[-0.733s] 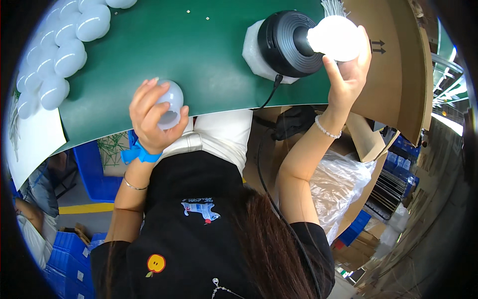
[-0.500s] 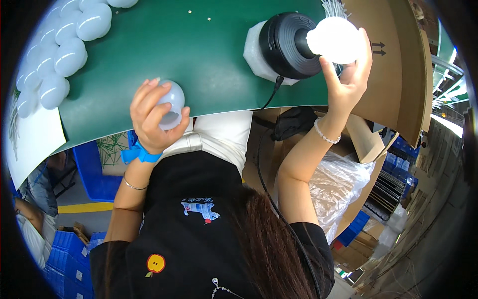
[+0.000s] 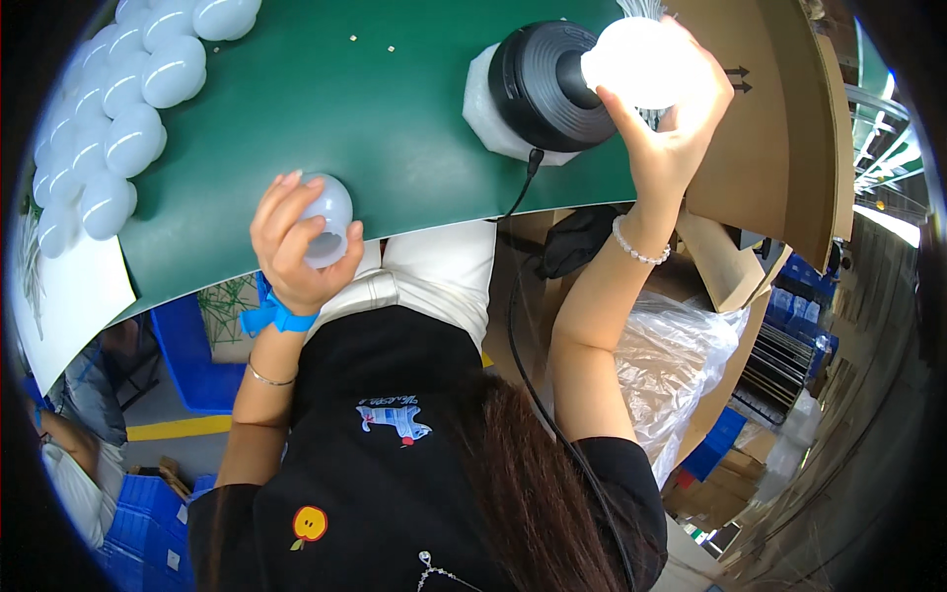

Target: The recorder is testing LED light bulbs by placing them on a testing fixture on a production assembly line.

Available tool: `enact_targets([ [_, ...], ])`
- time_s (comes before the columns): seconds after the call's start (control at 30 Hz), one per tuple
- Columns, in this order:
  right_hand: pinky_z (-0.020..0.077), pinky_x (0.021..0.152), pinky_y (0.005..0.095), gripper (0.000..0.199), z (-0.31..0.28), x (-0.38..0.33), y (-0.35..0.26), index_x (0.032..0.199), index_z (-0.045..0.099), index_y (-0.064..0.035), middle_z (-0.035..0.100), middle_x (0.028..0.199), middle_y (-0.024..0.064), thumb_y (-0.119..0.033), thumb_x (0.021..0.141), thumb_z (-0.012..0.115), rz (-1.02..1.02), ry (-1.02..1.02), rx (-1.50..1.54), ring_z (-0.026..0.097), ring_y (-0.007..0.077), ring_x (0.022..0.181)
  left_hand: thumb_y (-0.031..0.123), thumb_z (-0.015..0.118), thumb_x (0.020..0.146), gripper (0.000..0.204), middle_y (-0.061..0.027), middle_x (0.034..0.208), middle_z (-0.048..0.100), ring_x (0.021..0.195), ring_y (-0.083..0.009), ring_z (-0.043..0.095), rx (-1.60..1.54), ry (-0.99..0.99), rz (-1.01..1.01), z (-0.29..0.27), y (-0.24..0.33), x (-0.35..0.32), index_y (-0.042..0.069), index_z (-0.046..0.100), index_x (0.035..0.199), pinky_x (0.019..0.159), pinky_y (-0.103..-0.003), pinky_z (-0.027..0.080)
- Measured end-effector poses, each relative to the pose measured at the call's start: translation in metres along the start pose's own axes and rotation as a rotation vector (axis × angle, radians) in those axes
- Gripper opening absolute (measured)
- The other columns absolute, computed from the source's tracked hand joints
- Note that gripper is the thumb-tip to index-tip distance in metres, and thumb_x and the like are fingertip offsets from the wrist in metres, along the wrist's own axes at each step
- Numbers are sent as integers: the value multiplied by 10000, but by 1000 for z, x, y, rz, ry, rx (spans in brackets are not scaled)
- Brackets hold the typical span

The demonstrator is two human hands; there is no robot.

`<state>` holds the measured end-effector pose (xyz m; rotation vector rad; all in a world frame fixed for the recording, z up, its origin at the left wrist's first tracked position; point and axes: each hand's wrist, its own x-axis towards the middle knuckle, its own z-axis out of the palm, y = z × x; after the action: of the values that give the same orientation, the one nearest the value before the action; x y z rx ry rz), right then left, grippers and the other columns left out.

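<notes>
My right hand [image 3: 675, 126] grips a glowing white bulb [image 3: 636, 71] that sits in a round black socket fixture [image 3: 545, 87] on a white base, at the near edge of the green table [image 3: 375, 118]. A black cord [image 3: 521, 197] runs down from the fixture. My left hand [image 3: 292, 243] holds an unlit frosted bulb [image 3: 327, 221] above the table's near edge, its open end turned toward me. A blue band is tied round that wrist.
Several frosted bulbs [image 3: 118, 128] lie in rows at the table's far left, beside a white sheet [image 3: 59, 296]. A brown cardboard box [image 3: 789, 128] stands at the right, with a clear plastic bag [image 3: 671, 365] below it. Blue crates [image 3: 187, 345] sit under the table. Another person [image 3: 69, 464] is at lower left.
My right hand has shifted slightly round the lit bulb. The left hand and its bulb have stayed nearly still.
</notes>
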<state>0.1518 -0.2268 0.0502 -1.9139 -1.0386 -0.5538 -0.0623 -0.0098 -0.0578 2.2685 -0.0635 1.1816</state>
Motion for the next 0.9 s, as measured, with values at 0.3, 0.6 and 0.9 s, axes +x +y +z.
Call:
enact_targets([
  [0.3,363,983,325,723,-6,-4,-3,1288,368,37,426,1262,142,-108,692,751,82,-95,-145,448,226,1160,81,724,663,441,-143,1076,554,1050,-353,510,16,-21,-9,-1,1,1,79,414,977,896,-478,438],
  [0.6,380,913,291,692,-19,-17,-18,1229,467,17,473,1158,110,-71,623,789,-19,-66,-231,478,201,1074,75,719,663,440,-151,1090,550,1059,-358,504,26,-32,12,-2,0,0,81,411,977,905,-483,428],
  [0.9,384,895,305,708,5,0,-12,1159,430,-8,487,1092,98,-160,597,834,-93,51,-216,470,203,1047,64,716,661,457,-154,1103,542,1069,-358,497,42,-40,-6,-3,2,-1,82,401,991,918,-481,419],
])
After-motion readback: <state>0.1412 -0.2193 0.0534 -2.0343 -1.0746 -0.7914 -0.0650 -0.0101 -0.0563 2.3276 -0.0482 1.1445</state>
